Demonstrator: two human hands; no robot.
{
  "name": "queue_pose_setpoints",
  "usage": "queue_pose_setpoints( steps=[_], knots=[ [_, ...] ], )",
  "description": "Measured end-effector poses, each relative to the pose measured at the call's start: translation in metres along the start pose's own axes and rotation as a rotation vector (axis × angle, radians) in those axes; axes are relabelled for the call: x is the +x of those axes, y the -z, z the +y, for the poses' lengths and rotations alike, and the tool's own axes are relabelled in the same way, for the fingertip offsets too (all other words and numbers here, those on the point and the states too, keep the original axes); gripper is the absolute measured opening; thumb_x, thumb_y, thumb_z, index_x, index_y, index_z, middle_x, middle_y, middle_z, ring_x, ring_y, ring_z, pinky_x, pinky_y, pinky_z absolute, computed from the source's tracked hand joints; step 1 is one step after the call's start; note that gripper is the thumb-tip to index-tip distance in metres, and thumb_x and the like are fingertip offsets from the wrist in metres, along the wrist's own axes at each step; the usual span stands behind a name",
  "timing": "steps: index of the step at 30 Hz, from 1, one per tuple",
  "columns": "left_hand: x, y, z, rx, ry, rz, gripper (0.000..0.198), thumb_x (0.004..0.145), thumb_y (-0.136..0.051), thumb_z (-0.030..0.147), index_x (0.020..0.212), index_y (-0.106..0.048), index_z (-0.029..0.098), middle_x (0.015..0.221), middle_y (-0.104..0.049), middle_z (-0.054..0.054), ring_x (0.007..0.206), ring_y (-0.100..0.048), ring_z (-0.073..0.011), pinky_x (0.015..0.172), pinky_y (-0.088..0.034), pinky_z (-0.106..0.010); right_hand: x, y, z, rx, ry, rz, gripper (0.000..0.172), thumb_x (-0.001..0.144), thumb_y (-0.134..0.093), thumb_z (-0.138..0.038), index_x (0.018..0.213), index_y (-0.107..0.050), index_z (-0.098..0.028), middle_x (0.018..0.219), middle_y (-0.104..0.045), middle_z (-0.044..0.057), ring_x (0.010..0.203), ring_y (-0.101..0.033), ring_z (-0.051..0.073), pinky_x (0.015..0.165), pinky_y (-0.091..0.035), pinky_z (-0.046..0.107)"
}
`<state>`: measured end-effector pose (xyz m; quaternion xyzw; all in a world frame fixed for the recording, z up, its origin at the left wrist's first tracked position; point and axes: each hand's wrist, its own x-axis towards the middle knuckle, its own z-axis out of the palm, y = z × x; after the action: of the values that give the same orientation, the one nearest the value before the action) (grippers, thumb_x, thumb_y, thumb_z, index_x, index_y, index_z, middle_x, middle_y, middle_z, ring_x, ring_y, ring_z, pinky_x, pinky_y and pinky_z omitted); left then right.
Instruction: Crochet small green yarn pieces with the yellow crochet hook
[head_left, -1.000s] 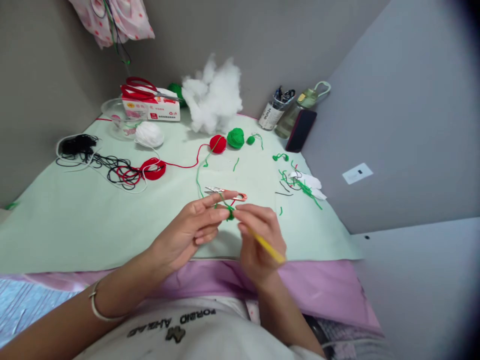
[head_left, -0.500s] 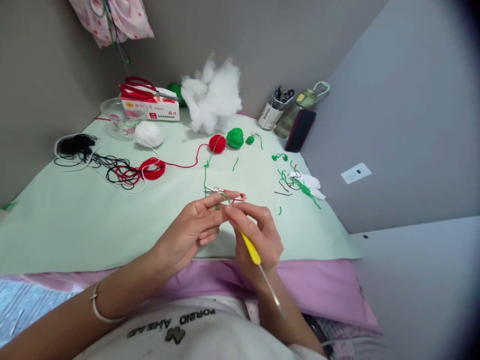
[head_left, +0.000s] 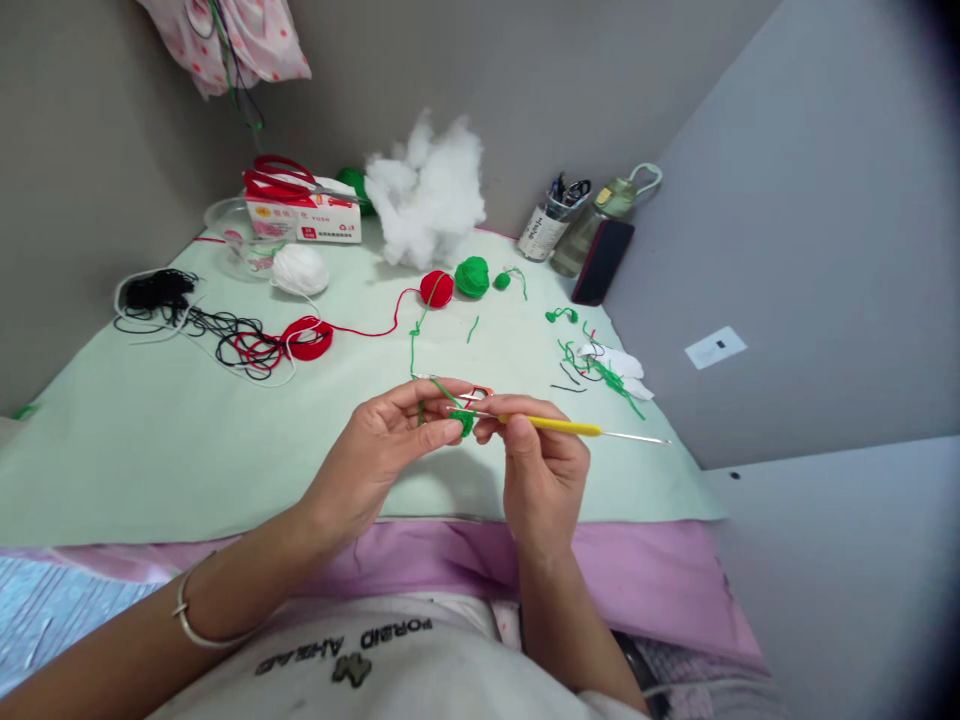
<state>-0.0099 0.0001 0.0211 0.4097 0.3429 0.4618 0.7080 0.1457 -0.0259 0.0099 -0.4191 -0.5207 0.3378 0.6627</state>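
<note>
Two hands on the go here, meeting over the worktop [head_left: 247, 460]. The left hand [head_left: 360, 450] has its thumb and fingers pinched on a tiny green crochet piece [head_left: 466, 424], so that grip is closed on it. The piece is up off the cloth, right between the two hands. The right hand [head_left: 546, 465] has a snug grip on a yellow-handled hook [head_left: 570, 427], held pretty much sideways, one metal end at the green piece and the other poking out to the right. A green strand [head_left: 412, 355] runs from the left fingers back up across a red yarn ball [head_left: 436, 289], which sits just beside a green yarn ball [head_left: 472, 277]. Orange-handled snips [head_left: 484, 392] lie just past the fingertips, partly hidden. Further back there's a big fluffy heap of white stuffing [head_left: 427, 190], and off to the left a white yarn ball [head_left: 300, 270] near some tangled black yarn [head_left: 160, 290].
</note>
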Motion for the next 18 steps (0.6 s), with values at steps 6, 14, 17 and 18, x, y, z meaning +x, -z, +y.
queue_pose_setpoints(
  steps=[6,14,17,18],
  knots=[
    [0.000,0.001,0.003,0.016,-0.011,-0.017,0.023,0.085,-0.082,0.024,0.107,-0.084,0.028,0.094,-0.071,-0.001,0.090,-0.058,-0.0151,0.083,-0.051,-0.025,0.002,0.004,0.000,0.116,-0.036,-0.031,0.020,0.104,-0.057,-0.032,0.097,-0.073,-0.024,0.093,-0.079,0.004,0.072,-0.073,0.016,0.066,-0.061,0.032],
    [-0.003,-0.001,0.007,0.233,-0.093,0.071,0.025,0.086,-0.078,0.020,0.109,-0.083,0.028,0.087,-0.065,0.001,0.073,-0.052,-0.0121,0.069,-0.047,-0.024,-0.007,0.004,-0.007,-0.289,0.318,-0.071,0.025,0.104,-0.052,-0.017,0.113,-0.072,-0.029,0.099,-0.079,0.004,0.085,-0.075,0.019,0.074,-0.062,0.037],
    [-0.006,-0.006,0.009,0.260,-0.099,0.118,0.028,0.083,-0.079,0.019,0.110,-0.081,0.025,0.082,-0.062,0.003,0.064,-0.046,-0.0095,0.061,-0.043,-0.022,-0.011,0.004,-0.001,-0.482,0.547,-0.130,0.033,0.100,-0.055,-0.012,0.125,-0.069,-0.028,0.101,-0.078,0.006,0.094,-0.076,0.022,0.078,-0.063,0.038],
    [-0.007,-0.007,0.009,0.248,-0.093,0.127,0.030,0.082,-0.080,0.019,0.112,-0.080,0.025,0.080,-0.061,0.003,0.062,-0.045,-0.0086,0.059,-0.042,-0.021,-0.012,0.003,0.002,-0.551,0.587,-0.145,0.036,0.099,-0.057,-0.011,0.129,-0.068,-0.028,0.103,-0.078,0.007,0.095,-0.075,0.022,0.078,-0.063,0.037]
  ],
)
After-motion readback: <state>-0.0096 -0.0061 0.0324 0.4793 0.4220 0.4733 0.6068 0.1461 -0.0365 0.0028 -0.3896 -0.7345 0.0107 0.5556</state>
